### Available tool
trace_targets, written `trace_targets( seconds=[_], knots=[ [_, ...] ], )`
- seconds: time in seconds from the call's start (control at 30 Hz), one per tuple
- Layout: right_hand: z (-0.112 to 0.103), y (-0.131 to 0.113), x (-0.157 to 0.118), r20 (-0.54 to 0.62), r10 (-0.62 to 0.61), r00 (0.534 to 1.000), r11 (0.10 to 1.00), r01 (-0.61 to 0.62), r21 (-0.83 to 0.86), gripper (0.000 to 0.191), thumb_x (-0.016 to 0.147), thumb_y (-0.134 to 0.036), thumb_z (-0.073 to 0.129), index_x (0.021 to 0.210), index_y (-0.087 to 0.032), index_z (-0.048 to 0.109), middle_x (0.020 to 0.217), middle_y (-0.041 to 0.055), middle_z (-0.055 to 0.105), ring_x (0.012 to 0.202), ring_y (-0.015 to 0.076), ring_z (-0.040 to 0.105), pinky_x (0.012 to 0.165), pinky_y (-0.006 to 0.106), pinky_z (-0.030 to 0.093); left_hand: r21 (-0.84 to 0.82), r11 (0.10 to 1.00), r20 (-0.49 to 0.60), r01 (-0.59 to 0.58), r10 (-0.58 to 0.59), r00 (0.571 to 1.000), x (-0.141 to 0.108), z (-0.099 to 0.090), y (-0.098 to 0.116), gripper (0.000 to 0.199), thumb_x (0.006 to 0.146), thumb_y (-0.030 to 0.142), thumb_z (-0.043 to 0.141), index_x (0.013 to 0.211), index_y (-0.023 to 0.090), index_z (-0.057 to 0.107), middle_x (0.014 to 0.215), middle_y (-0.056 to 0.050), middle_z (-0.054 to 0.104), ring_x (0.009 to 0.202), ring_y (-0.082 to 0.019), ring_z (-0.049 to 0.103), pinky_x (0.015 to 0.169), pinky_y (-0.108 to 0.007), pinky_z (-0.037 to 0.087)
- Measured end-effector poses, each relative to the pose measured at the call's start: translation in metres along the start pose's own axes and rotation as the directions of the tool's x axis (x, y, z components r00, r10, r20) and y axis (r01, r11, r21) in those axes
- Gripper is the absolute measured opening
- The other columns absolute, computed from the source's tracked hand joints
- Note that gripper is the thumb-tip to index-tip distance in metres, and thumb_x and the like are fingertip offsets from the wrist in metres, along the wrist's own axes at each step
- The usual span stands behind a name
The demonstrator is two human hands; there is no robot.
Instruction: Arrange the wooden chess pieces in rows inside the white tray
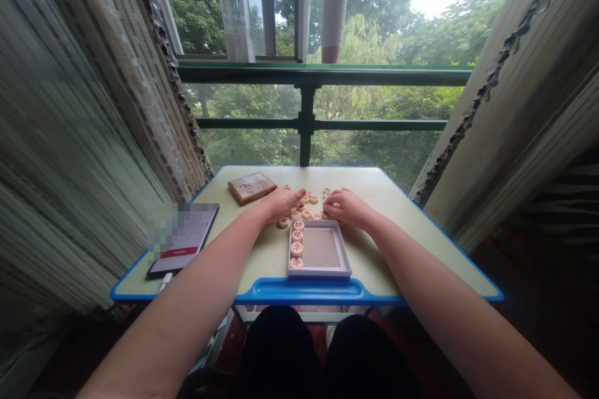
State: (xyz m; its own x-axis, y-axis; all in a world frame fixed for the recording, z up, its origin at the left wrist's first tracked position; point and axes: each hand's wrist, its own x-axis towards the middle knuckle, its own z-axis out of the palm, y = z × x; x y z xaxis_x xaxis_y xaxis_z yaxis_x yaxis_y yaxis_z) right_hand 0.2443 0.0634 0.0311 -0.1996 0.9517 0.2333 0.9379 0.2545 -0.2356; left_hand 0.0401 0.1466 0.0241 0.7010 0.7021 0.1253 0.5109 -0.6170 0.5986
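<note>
Round Chinese chess pieces with red characters lie loosely on the table between my hands, such as this chess piece (306, 214). My left hand (281, 202) is at the left side of the cluster, its thumb stretched out over the pieces and partly hiding them. On the right side my right hand (347, 207) reaches in with bent, spread fingers, fingertips at the pieces. Nearer me lies a shallow white box (345, 255). Several red-character pieces stand in one column along its left wall, with a chess piece (296, 248) among them.
A brown-edged box lid (253, 186) with a printed top lies at the back left of the table (374, 190). A phone (187, 246) with a white cable rests at the left edge. The blue tray groove (306, 290) runs along the front. Beyond are a green railing (374, 75) and curtains.
</note>
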Motion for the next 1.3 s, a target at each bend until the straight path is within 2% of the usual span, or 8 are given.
trace_targets(
  seconds=[0.17, 0.3, 0.47, 0.63, 0.9, 1.03, 1.3],
  knots=[
    [-0.001, -0.002, -0.001, 0.041, -0.016, 0.999, 0.999, 0.015, 0.040, 0.019, 0.079, -0.030, 0.057, 0.083, -0.019, 0.071, 0.084, 0.0047, 0.068, 0.084, 0.0185, 0.055, 0.084, 0.031, 0.036, 0.020, 1.000, 0.014, -0.001, 0.000, 1.000, 0.000, 0.000, 0.001, 0.076, 0.081, 0.070, 0.022, 0.083, 0.012, 0.072, 0.087, -0.013, 0.068, 0.082, -0.021, 0.058, 0.082, -0.031, 0.042],
    [0.006, 0.002, 0.004, -0.003, 0.012, 1.000, 1.000, -0.012, 0.025, 0.020, 0.081, -0.030, 0.054, 0.086, -0.017, 0.070, 0.081, 0.0048, 0.067, 0.078, 0.0167, 0.056, 0.083, 0.031, 0.036, 0.034, 0.999, -0.019, 0.018, -0.018, 1.000, -0.001, -0.001, 0.003, 0.069, 0.082, 0.066, 0.030, 0.081, 0.010, 0.071, 0.079, -0.012, 0.068, 0.081, -0.021, 0.058, 0.078, -0.028, 0.042],
    [0.006, 0.003, 0.003, -0.032, 0.014, 0.999, 1.000, -0.014, 0.002, 0.020, 0.081, -0.030, 0.055, 0.087, -0.018, 0.070, 0.086, 0.0056, 0.068, 0.080, 0.0177, 0.055, 0.081, 0.031, 0.036, 0.098, 0.995, -0.029, 0.007, -0.005, 1.000, 0.000, -0.002, 0.004, 0.051, 0.084, 0.049, 0.038, 0.081, 0.010, 0.072, 0.072, -0.007, 0.068, 0.072, -0.018, 0.058, 0.071, -0.025, 0.043],
    [0.000, -0.002, -0.001, -0.011, -0.008, 1.000, 1.000, 0.009, 0.012, 0.025, 0.084, -0.035, 0.051, 0.086, -0.019, 0.070, 0.086, 0.0058, 0.067, 0.084, 0.0186, 0.054, 0.081, 0.030, 0.036, 0.140, 0.990, 0.003, -0.035, 0.035, 0.999, 0.000, 0.000, 0.001, 0.032, 0.076, 0.035, 0.050, 0.086, 0.015, 0.073, 0.081, -0.005, 0.070, 0.074, -0.017, 0.060, 0.069, -0.024, 0.043],
    [0.003, 0.001, 0.000, -0.016, -0.029, 0.999, 1.000, 0.029, 0.007, 0.019, 0.081, -0.029, 0.056, 0.088, -0.019, 0.071, 0.085, 0.0056, 0.066, 0.083, 0.0181, 0.055, 0.081, 0.030, 0.037, 0.194, 0.980, -0.080, -0.039, 0.055, 0.995, 0.001, 0.002, -0.002, 0.028, 0.073, 0.037, 0.059, 0.087, 0.017, 0.073, 0.083, -0.006, 0.070, 0.077, -0.018, 0.061, 0.073, -0.026, 0.044],
    [0.004, 0.003, 0.002, -0.031, -0.026, 0.999, 1.000, 0.026, -0.001, 0.017, 0.078, -0.024, 0.057, 0.087, -0.019, 0.071, 0.084, 0.0051, 0.067, 0.082, 0.0182, 0.056, 0.079, 0.030, 0.038, 0.142, 0.989, -0.108, -0.026, 0.042, 0.993, 0.001, 0.004, -0.004, 0.027, 0.072, 0.036, 0.060, 0.089, 0.018, 0.072, 0.086, -0.004, 0.070, 0.078, -0.018, 0.061, 0.071, -0.025, 0.045],
    [0.006, 0.005, 0.003, -0.030, -0.035, 0.999, 0.999, 0.035, 0.002, 0.018, 0.078, -0.025, 0.057, 0.088, -0.018, 0.071, 0.084, 0.0059, 0.067, 0.081, 0.0185, 0.056, 0.080, 0.031, 0.038, 0.079, 0.997, -0.155, -0.024, 0.036, 0.987, 0.000, 0.005, 0.001, 0.022, 0.069, 0.031, 0.064, 0.086, 0.018, 0.071, 0.085, -0.003, 0.068, 0.072, -0.016, 0.058, 0.070, -0.027, 0.045]
  ],
)
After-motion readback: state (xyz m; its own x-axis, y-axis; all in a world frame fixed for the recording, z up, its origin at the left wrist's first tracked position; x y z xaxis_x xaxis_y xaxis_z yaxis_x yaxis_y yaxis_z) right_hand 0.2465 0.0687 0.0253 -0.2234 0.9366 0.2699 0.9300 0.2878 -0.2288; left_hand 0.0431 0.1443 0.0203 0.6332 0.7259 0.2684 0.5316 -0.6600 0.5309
